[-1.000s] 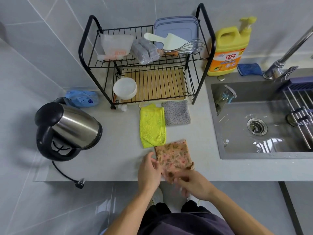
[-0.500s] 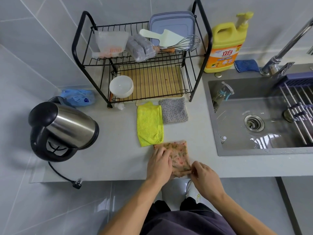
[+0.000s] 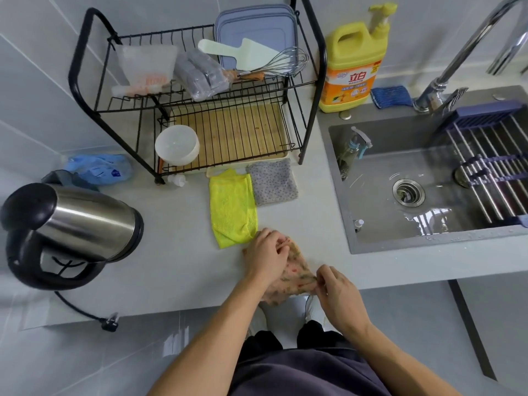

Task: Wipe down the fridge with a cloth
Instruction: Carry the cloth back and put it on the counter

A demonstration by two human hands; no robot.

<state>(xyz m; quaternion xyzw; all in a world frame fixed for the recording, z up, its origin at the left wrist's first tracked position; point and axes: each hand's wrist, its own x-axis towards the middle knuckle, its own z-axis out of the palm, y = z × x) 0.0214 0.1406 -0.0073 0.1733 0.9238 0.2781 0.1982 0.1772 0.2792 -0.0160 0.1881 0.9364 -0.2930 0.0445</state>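
Holds a peach floral cloth (image 3: 295, 271) at the front edge of a pale grey counter (image 3: 177, 252), with part of it draped past the edge. Grips its far end with the left hand (image 3: 267, 257), fingers curled over the bunched fabric. Pinches the near right corner with the right hand (image 3: 337, 292), fingertips drawn narrowly together on the cloth. Just beyond the left hand, a yellow cloth (image 3: 231, 207) laid flat beside a grey speckled cloth (image 3: 273, 181). Behind both, a black wire dish rack (image 3: 228, 92) with a white bowl (image 3: 177, 145) on its lower shelf. At left, a steel kettle (image 3: 80, 224), its plug (image 3: 111, 324) lying loose. At right, a wet sink (image 3: 377, 201), with a yellow detergent bottle (image 3: 353, 61) upright behind it.
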